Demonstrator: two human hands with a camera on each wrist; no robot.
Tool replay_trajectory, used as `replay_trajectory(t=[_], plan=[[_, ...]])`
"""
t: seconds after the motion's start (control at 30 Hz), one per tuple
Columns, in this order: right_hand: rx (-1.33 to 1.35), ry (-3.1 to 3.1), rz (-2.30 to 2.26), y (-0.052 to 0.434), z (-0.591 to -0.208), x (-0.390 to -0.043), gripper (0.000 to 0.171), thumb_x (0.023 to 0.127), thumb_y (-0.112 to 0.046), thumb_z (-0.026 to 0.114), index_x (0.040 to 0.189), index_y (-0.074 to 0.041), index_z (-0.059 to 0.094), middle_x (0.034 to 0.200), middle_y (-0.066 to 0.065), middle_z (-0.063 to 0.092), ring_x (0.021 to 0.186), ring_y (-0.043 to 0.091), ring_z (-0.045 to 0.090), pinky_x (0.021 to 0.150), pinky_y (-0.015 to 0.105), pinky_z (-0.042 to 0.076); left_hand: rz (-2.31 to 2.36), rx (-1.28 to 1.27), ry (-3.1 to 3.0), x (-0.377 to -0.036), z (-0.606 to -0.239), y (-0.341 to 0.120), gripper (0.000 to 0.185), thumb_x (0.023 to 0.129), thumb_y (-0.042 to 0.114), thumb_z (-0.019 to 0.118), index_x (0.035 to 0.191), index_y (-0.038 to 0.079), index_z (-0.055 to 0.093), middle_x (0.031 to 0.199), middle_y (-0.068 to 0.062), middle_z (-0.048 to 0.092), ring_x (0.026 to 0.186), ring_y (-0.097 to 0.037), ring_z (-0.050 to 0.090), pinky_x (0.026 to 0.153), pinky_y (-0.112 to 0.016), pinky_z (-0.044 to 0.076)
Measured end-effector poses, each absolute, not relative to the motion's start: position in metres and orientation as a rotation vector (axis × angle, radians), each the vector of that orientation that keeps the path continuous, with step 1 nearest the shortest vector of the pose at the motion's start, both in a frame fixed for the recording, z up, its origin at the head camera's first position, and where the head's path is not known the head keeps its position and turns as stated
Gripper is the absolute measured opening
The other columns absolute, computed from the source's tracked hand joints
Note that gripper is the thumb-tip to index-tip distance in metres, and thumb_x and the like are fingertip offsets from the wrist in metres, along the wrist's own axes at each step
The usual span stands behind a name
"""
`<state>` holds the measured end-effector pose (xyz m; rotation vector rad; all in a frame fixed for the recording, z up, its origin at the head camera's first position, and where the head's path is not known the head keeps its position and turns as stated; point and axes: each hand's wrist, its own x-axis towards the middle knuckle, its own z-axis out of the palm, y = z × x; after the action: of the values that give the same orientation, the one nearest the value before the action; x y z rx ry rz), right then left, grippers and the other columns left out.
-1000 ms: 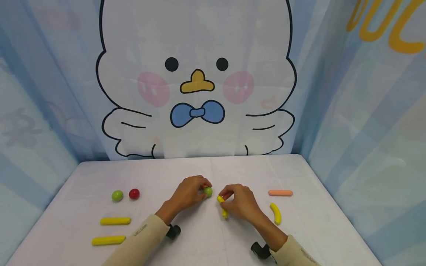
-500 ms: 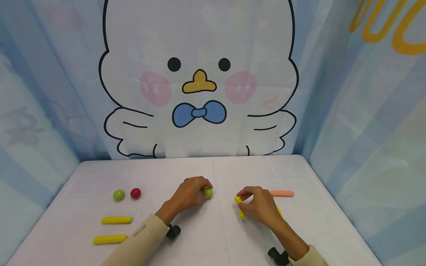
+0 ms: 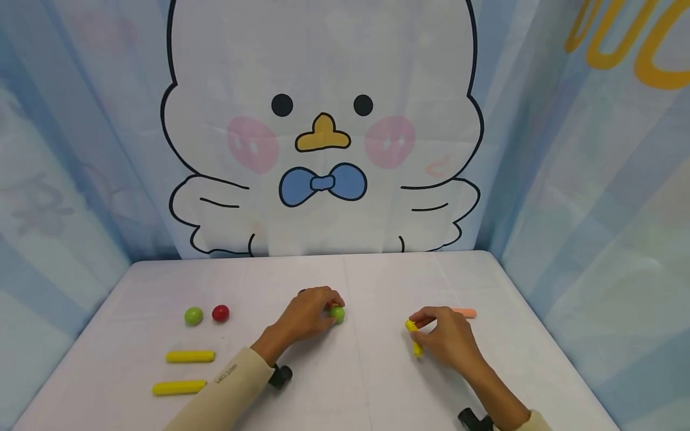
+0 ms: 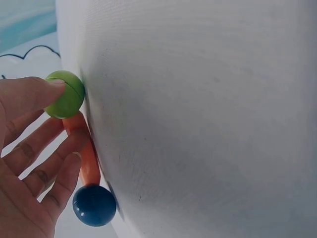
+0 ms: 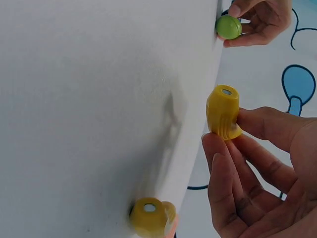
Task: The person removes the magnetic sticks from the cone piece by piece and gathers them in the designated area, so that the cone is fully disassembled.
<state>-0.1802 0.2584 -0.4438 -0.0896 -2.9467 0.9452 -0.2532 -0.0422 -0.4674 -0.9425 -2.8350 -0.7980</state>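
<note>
My left hand [image 3: 307, 314] pinches a green ball [image 4: 69, 94] at the middle of the table. An orange rod [image 4: 90, 161] runs along the tabletop from that ball to a dark blue ball [image 4: 94, 205], under the fingers. In the head view the hand mostly hides the rod and the blue ball. Over to the right, my right hand [image 3: 444, 338] holds a short curved yellow piece [image 5: 223, 111] between thumb and fingertips, off the table. A small silvery disc shows in its end. Another curved yellow piece [image 5: 149, 217] lies lower in the right wrist view.
On the left side lie a second green ball [image 3: 193, 316], a red ball [image 3: 220, 313] and two straight yellow rods [image 3: 190, 357]. Beyond the right hand an orange rod [image 3: 465, 313] is partly covered. Printed curtains surround the white table [image 3: 345, 395].
My right hand has moved right with the curved yellow piece, away from the left hand. It now covers the other curved piece in the head view. The left hand stays at the green ball.
</note>
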Motion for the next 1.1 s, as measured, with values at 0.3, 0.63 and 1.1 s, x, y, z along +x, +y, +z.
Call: replay_trajectory(t=[0.3,0.63,1.1], plan=[[-0.096,-2.945,0.842,0.273,-0.448,-0.173,0.022,0.082,-0.013,0.089,0.103,-0.019,0.083,0.098,-0.004,0.079,0.080,0.014,0.066,0.071,0.033,0.050,-0.803,-0.948,-2.843,-0.252,-0.466,-0.042,0.029,0.088,0.007,0.086,0.115,0.013,0.076,0.105,0.003,0.073,0.099,-0.018,0.068,0.092,-0.038,0.058],[-0.050,-2.963,0.708,0.278,-0.455,-0.172,0.023,0.083,-0.011,0.088,0.104,-0.014,0.084,0.100,-0.001,0.081,0.089,0.016,0.069,0.073,0.037,0.053,-0.808,-0.924,-2.850,-0.252,-0.469,-0.041,0.028,0.087,0.015,0.089,0.111,0.015,0.076,0.103,0.004,0.073,0.097,-0.016,0.066,0.090,-0.036,0.058],[-0.010,-2.973,0.620,0.277,-0.459,-0.170,0.022,0.081,-0.014,0.091,0.101,-0.014,0.083,0.096,-0.002,0.080,0.090,0.017,0.070,0.074,0.040,0.053,-0.824,-0.923,-2.855,-0.250,-0.469,-0.039,0.022,0.087,0.016,0.089,0.105,0.017,0.077,0.098,0.005,0.074,0.095,-0.016,0.067,0.090,-0.037,0.057]])
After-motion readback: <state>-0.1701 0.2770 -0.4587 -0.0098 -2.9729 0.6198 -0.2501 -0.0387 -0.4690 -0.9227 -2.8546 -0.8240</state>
